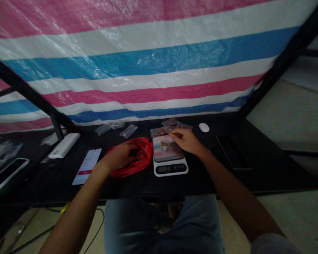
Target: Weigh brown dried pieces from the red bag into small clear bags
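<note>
My left hand (121, 155) reaches into a crumpled red plastic bag (145, 145) that holds small dark brown pieces. Its fingers curl down among these pieces, and what they grip, if anything, is hidden. Right of the bag stands a white digital kitchen scale (171, 172) with a metal plate. On that plate sits a small clear cup (164, 145) with yellowish-brown bits in it. My right hand (184, 140) hovers over the plate's upper right, thumb and fingers pinched together near the cup. Anything between its fingertips is too small to make out.
Filled clear bags (159, 132) lie behind the scale. Flat clear bags (129, 131) are at the back left. A lit phone (87, 165), a white power-bank-like block (64, 145), a white mouse-like oval (204, 127) and a dark tablet-like device (233, 152) rest on the black table (201, 183).
</note>
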The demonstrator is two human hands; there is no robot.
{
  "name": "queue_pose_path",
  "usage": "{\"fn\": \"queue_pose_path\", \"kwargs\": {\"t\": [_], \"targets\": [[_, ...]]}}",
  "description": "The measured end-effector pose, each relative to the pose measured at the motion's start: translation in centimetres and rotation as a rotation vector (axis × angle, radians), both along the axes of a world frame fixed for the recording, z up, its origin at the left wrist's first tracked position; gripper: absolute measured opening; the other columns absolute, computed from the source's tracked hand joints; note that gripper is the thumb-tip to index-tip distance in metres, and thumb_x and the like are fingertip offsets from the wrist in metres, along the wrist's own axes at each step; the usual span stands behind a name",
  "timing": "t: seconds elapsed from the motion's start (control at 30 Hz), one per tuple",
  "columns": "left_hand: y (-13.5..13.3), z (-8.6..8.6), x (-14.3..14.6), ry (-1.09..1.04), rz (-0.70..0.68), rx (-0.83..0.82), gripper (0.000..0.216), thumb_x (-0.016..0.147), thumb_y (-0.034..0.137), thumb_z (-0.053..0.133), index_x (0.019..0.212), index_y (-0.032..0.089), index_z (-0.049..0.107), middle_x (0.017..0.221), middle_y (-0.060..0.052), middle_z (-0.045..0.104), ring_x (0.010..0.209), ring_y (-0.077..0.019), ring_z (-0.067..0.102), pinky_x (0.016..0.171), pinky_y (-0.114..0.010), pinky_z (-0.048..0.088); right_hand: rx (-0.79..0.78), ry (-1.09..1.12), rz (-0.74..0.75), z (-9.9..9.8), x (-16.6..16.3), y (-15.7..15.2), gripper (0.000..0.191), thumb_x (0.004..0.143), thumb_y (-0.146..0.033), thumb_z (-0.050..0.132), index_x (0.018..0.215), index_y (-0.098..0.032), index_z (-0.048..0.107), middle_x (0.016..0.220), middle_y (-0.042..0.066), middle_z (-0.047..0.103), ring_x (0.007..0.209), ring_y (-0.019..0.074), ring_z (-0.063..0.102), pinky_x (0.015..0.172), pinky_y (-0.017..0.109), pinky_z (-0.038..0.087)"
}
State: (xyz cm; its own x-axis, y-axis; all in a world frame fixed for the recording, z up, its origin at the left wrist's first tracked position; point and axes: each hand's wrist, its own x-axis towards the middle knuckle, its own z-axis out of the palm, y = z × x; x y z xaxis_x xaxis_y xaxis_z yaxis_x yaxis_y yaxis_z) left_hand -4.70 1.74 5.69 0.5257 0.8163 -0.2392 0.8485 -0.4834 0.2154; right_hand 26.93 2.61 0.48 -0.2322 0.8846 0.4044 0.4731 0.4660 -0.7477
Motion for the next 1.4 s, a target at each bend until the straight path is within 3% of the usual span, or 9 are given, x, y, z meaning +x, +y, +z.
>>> {"fn": "queue_pose_path", "kwargs": {"t": [0.13,0.33,0.57,0.77,1.0,1.4], "targets": [[0.1,0.2,0.3,0.055,0.004,0.034,0.029,0.091,0.018,0.054,0.106,0.021,0.079,0.113,-0.009,0.079,0.100,-0.0246,0.074,0.086,-0.030,0.054,-0.001,-0.005,0.019,0.1,0.0,-0.2,0.021,0.095,-0.027,0.057,0.087,-0.019,0.075,0.081,0.003,0.075,0.071,0.0170,0.064,0.067,0.029,0.045],[0.5,0.4,-0.7,0.058,0.033,0.040,0.030,0.088,0.015,0.058,0.107,0.021,0.081,0.114,-0.008,0.080,0.101,-0.0251,0.075,0.088,-0.030,0.053,-0.016,0.004,0.019,0.0,0.0,-0.1,0.022,0.096,-0.030,0.057,0.088,-0.019,0.075,0.081,0.003,0.075,0.070,0.0169,0.064,0.067,0.029,0.045],[0.5,2.5,-0.7,-0.069,0.037,0.091,0.025,0.090,0.020,0.061,0.104,0.020,0.082,0.111,-0.007,0.080,0.100,-0.0235,0.075,0.091,-0.029,0.054,-0.023,0.043,0.008,0.0,0.1,0.0,0.022,0.094,-0.030,0.057,0.087,-0.017,0.075,0.077,0.003,0.072,0.065,0.0155,0.060,0.062,0.028,0.043],[0.3,4.3,3.7,-0.324,-0.103,0.102,0.025,0.090,0.016,0.062,0.106,0.021,0.081,0.106,-0.003,0.082,0.092,-0.0187,0.075,0.085,-0.026,0.054,-0.016,0.067,-0.006,0.3,0.2,0.0,0.023,0.092,-0.032,0.058,0.086,-0.017,0.074,0.075,0.004,0.071,0.062,0.0148,0.058,0.059,0.028,0.041],[1.0,4.3,9.8,-0.331,-0.339,0.101,0.025,0.091,0.008,0.061,0.099,0.020,0.082,0.102,-0.004,0.082,0.093,-0.0182,0.074,0.082,-0.024,0.049,0.002,0.081,-0.005,0.4,0.4,0.1,0.021,0.092,-0.029,0.057,0.085,-0.017,0.073,0.077,0.004,0.072,0.064,0.0146,0.058,0.061,0.027,0.042],[1.3,4.5,10.8,-0.282,-0.297,0.042,0.019,0.092,0.013,0.065,0.101,0.022,0.080,0.104,-0.004,0.081,0.094,-0.0196,0.075,0.080,-0.024,0.049,0.011,0.038,-0.003,0.1,0.6,0.1,0.022,0.094,-0.028,0.056,0.084,-0.017,0.072,0.070,0.001,0.065,0.061,0.0132,0.055,0.058,0.027,0.037]]}}
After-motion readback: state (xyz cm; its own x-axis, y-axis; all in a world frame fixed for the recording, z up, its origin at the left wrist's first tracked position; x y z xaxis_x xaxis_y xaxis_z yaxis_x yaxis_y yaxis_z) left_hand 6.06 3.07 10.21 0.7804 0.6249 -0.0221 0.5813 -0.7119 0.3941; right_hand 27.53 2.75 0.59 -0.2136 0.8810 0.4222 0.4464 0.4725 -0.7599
